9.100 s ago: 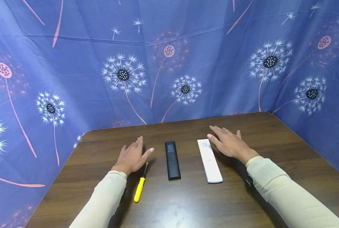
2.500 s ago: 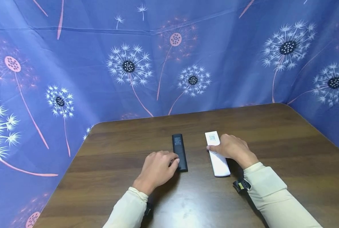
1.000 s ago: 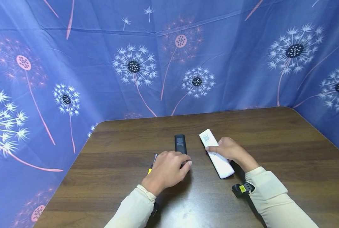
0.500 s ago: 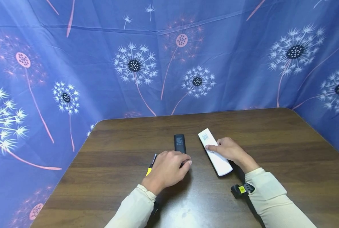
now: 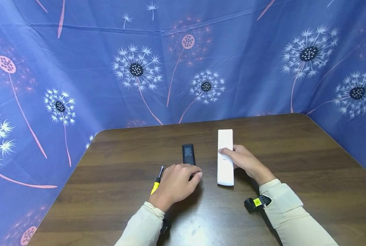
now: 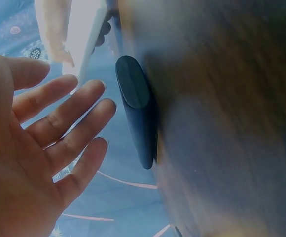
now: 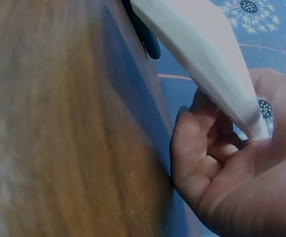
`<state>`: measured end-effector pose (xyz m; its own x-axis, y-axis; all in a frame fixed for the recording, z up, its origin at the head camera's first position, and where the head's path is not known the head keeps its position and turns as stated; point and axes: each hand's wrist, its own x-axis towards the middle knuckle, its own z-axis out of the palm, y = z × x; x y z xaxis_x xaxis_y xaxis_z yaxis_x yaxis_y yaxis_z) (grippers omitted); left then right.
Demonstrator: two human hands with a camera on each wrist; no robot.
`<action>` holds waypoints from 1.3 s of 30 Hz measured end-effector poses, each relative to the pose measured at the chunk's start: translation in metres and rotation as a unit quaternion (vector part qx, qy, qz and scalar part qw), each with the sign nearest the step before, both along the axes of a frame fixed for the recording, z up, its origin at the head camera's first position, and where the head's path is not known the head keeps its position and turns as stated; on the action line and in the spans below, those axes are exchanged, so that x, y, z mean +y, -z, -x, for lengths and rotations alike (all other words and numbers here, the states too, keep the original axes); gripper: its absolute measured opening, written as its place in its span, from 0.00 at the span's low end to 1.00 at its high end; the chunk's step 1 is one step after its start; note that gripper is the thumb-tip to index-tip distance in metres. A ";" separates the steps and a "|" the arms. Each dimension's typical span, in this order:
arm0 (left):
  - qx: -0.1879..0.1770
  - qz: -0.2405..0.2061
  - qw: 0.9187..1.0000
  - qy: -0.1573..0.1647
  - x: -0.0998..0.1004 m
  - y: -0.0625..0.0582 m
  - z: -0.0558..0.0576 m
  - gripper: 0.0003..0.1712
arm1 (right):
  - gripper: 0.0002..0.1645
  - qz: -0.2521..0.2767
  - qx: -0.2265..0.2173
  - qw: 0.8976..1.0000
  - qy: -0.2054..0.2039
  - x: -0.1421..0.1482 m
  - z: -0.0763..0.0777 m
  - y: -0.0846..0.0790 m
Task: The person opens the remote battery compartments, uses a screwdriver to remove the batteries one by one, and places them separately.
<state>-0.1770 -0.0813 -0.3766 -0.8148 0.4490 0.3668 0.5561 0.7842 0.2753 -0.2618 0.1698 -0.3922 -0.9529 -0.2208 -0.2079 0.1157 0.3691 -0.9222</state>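
A white remote control [image 5: 225, 172], back side up, is held in my right hand [image 5: 249, 163], its thumb across the top and its fingers curled underneath. In the right wrist view the white remote [image 7: 207, 59] is raised off the wooden table. My left hand [image 5: 175, 182] hovers by a black remote control [image 5: 188, 155] and covers its near end in the head view. From the left wrist, the fingers of that hand [image 6: 29, 148] look loosely extended and apart from the black remote [image 6: 135, 98], which lies on the table.
Left of my left hand lies a screwdriver [image 5: 155, 187] with a yellow handle, partly hidden by that hand. The wooden table [image 5: 115, 191] ends at the back against a blue curtain [image 5: 90, 61] printed with dandelions.
My right hand has taken hold of the white remote, lifted it and turned it from slanted to nearly straight. Earlier, my left hand moved from beyond the screwdriver to the black remote.
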 end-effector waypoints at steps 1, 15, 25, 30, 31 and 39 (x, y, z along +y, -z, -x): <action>-0.003 -0.004 1.000 0.001 0.001 0.000 -0.001 0.14 | 0.26 0.009 -0.001 1.000 0.003 0.000 0.000 0.000; -0.016 -0.022 0.999 0.033 0.017 -0.018 -0.008 0.13 | 0.27 0.125 0.037 0.991 0.042 0.004 0.000 -0.016; -0.044 -0.042 0.998 0.025 0.024 -0.015 -0.009 0.14 | 0.25 0.169 0.058 0.982 0.058 -0.002 -0.005 -0.010; -0.025 -0.037 0.999 0.014 0.022 -0.016 -0.010 0.14 | 0.25 0.177 0.050 0.982 0.049 -0.010 -0.010 -0.002; -0.020 -0.036 0.999 0.010 0.022 -0.016 -0.010 0.14 | 0.26 0.178 0.048 0.982 0.047 -0.010 -0.010 0.000; -0.057 -0.063 0.996 0.003 0.024 -0.009 -0.004 0.14 | 0.24 0.201 0.042 0.976 0.072 -0.010 -0.008 0.002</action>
<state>-0.1727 -0.0578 -0.3672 -0.8520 0.4098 0.3259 0.5198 0.7365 0.4328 -0.2534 0.1599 -0.3941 -0.9900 -0.1306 -0.0525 0.0580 -0.0390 -0.9976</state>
